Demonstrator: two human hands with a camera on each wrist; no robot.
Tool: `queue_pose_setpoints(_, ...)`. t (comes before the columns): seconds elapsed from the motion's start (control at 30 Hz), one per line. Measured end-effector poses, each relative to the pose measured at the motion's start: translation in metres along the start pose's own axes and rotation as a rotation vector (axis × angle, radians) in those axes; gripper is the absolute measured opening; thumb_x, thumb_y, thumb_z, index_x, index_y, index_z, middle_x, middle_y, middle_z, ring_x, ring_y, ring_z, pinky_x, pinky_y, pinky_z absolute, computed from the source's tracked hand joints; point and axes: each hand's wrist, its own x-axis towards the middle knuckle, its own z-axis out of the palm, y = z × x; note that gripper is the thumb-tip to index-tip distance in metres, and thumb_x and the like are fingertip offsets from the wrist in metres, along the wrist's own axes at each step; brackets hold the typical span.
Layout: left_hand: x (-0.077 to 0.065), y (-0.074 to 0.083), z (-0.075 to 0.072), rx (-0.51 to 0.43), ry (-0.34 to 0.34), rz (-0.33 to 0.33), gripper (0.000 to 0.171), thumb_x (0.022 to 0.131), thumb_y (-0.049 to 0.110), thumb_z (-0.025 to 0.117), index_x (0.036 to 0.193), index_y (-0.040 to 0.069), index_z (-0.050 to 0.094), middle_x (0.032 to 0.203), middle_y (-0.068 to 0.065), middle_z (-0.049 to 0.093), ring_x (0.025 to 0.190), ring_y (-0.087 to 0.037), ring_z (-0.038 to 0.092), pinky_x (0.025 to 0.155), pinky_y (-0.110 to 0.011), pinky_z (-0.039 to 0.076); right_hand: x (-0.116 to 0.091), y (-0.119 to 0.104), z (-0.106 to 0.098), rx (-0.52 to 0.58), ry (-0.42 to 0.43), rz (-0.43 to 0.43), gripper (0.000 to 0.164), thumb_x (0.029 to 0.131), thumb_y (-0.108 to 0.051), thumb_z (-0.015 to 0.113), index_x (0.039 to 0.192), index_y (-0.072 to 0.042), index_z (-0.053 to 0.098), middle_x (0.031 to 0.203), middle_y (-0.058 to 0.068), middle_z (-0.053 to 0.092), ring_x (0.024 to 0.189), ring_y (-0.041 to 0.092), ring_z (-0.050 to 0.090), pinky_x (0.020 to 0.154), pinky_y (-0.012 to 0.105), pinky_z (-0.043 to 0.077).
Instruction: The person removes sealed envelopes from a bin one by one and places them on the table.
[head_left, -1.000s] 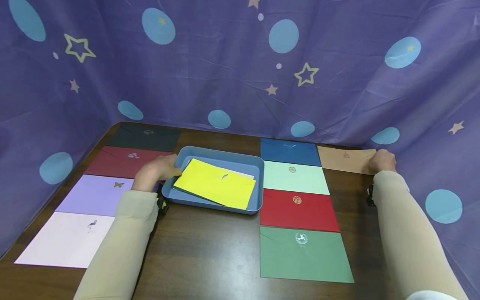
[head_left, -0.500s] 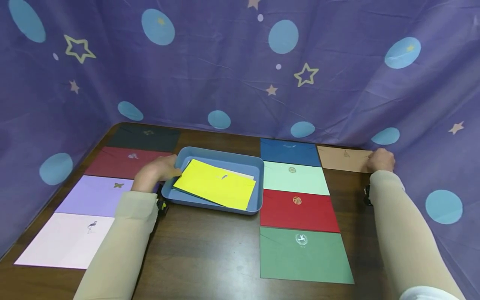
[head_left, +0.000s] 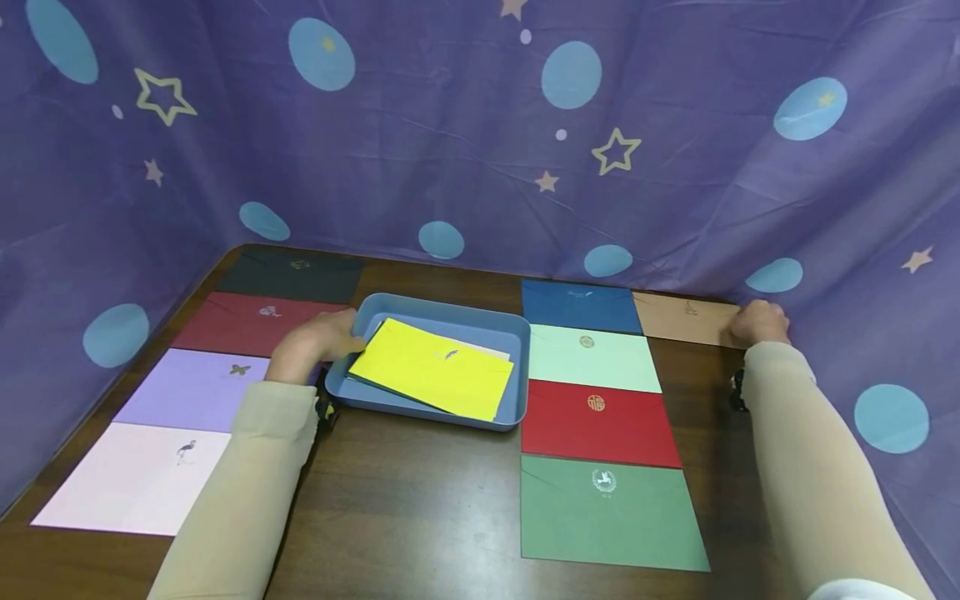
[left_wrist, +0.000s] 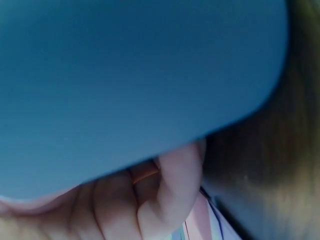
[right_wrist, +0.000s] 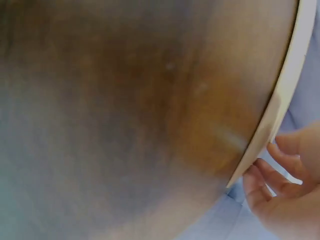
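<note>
My left hand (head_left: 315,337) grips the left side of a blue tray (head_left: 420,311); in the left wrist view its fingers (left_wrist: 175,185) curl up against the tray wall. A yellow envelope (head_left: 431,371) lies on top of other envelopes in that tray. At the far right, my right hand (head_left: 760,322) pinches the right end of a tan envelope (head_left: 675,317). Thumb and fingers sit on either side of its edge in the right wrist view. Its left end meets a dark blue envelope (head_left: 577,306).
Below the dark blue envelope run mint (head_left: 592,357), red (head_left: 600,425) and green (head_left: 611,517) envelopes. Dark green (head_left: 292,275), maroon (head_left: 225,321), lilac (head_left: 180,387) and pale pink (head_left: 127,479) ones form a left column. A purple curtain (head_left: 450,125) hangs behind the table (head_left: 405,508).
The right hand and the tan envelope have shifted slightly left, toward the dark blue envelope. The left hand and the tray have stayed in place.
</note>
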Motion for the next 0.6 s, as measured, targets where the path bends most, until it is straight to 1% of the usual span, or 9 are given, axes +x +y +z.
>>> queue_pose_setpoints(0.07,0.001,0.0,0.0,0.0,-0.003,0.0,0.059,0.108,0.02,0.055,0.151,-0.014,0.032,0.125,-0.028,0.05,0.103,-0.038,0.054,0.088,-0.048,0.048,-0.001,-0.001,-0.002,0.017,-0.052,0.01,0.063,0.098,-0.023,0.036,0.129,0.031,0.045,0.134,0.057,0.033,0.124,0.071,0.035,0.105,0.074,0.036)
queue_pose_setpoints(0.17,0.003,0.0,0.0,0.007,-0.006,-0.003,0.063,0.108,0.021,0.055,0.154,-0.014,0.028,0.129,-0.029,0.048,0.101,-0.036,0.055,0.087,-0.047,0.048,-0.003,-0.003,-0.004,0.018,-0.113,0.001,0.066,0.095,-0.024,0.039,0.132,0.03,0.042,0.136,0.057,0.026,0.122,0.074,0.03,0.102,0.077,0.037)
queue_pose_setpoints(0.23,0.003,0.0,-0.001,0.012,-0.007,-0.005,0.064,0.108,0.021,0.055,0.154,-0.014,0.027,0.127,-0.029,0.049,0.098,-0.036,0.056,0.085,-0.046,0.048,-0.004,-0.006,-0.005,0.015,-0.135,0.004,0.067,0.095,-0.024,0.039,0.134,0.03,0.039,0.135,0.056,0.023,0.12,0.073,0.029,0.1,0.077,0.038)
queue_pose_setpoints(0.27,0.003,0.0,-0.001,0.015,-0.006,-0.004,0.064,0.108,0.021,0.055,0.154,-0.015,0.027,0.128,-0.03,0.048,0.098,-0.036,0.056,0.085,-0.046,0.048,-0.004,-0.008,-0.004,0.006,-0.139,0.0,0.066,0.094,-0.023,0.04,0.134,0.029,0.039,0.133,0.055,0.024,0.118,0.072,0.03,0.098,0.076,0.039)
queue_pose_setpoints(0.4,0.003,0.0,0.0,0.024,-0.002,-0.007,0.064,0.108,0.022,0.055,0.153,-0.015,0.029,0.129,-0.03,0.049,0.102,-0.037,0.055,0.087,-0.048,0.048,-0.005,-0.013,-0.001,-0.022,-0.125,0.003,0.062,0.097,-0.023,0.038,0.132,0.029,0.04,0.126,0.052,0.028,0.109,0.067,0.034,0.094,0.071,0.04)
queue_pose_setpoints(0.5,0.003,-0.001,0.001,0.021,-0.003,-0.012,0.063,0.108,0.022,0.055,0.152,-0.014,0.03,0.129,-0.029,0.049,0.101,-0.036,0.056,0.085,-0.046,0.049,-0.006,-0.015,0.002,-0.037,-0.097,0.001,0.058,0.095,-0.021,0.043,0.125,0.028,0.045,0.122,0.05,0.031,0.104,0.064,0.035,0.091,0.067,0.039)
queue_pose_setpoints(0.6,0.004,0.001,0.001,0.02,-0.005,-0.015,0.06,0.107,0.022,0.056,0.149,-0.014,0.032,0.124,-0.028,0.051,0.098,-0.035,0.056,0.082,-0.043,0.049,-0.005,-0.015,0.005,-0.035,-0.085,0.017,0.058,0.094,-0.021,0.048,0.125,0.028,0.046,0.121,0.049,0.031,0.103,0.063,0.035,0.09,0.065,0.039)
